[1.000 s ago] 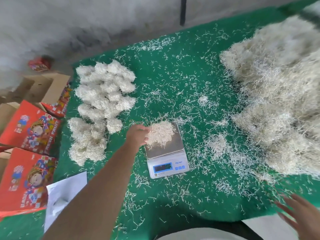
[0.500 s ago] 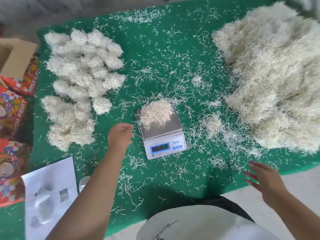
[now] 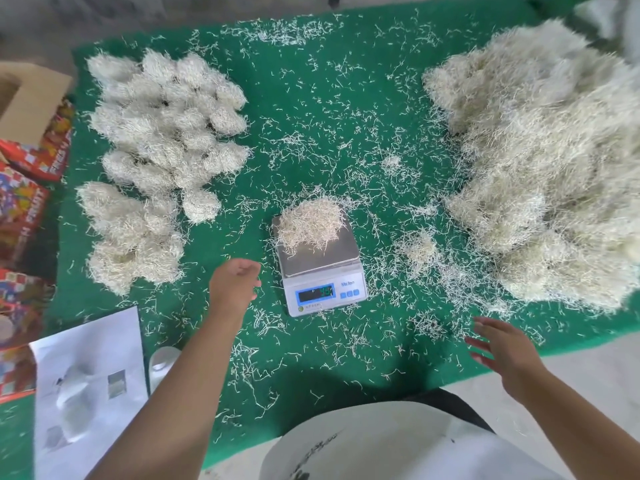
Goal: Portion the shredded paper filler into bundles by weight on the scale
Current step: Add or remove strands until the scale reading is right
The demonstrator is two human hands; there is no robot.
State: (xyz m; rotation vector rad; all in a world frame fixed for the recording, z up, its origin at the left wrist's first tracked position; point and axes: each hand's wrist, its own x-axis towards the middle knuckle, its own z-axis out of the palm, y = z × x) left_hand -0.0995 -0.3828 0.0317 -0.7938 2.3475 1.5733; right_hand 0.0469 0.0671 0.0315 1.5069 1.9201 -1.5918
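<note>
Grip: none on either side. Left hand [image 3: 232, 284] loosely curled, holding nothing, just left of small white digital scale [image 3: 320, 261]; right hand [image 3: 504, 348] with fingers spread, empty, over near edge of green felt-covered surface [image 3: 311, 133].

Near left: white printed paper sheet [image 3: 90, 386], lying flat.

Centre: scale with steel platter and blue-framed display, digits lit but too blurred to read. On platter: loose off-white clump of shredded paper filler [image 3: 310, 223], untouched by either hand.

Left, farther: cluster of finished off-white paper bundles [image 3: 156, 147], packed close together. Beyond surface edge: red printed cartons [image 3: 20, 202] and open brown cardboard box [image 3: 24, 98].

Right, farther: large bulk heap of unsorted shredded paper [image 3: 540, 161], well apart from scale. Stray shreds scattered all over.

Step in hand, by judgement: reading weight of clump.

Next move, by judgement: if light, pinch more from bulk heap with right hand; if correct, lift clump and set among finished bundles.
</note>
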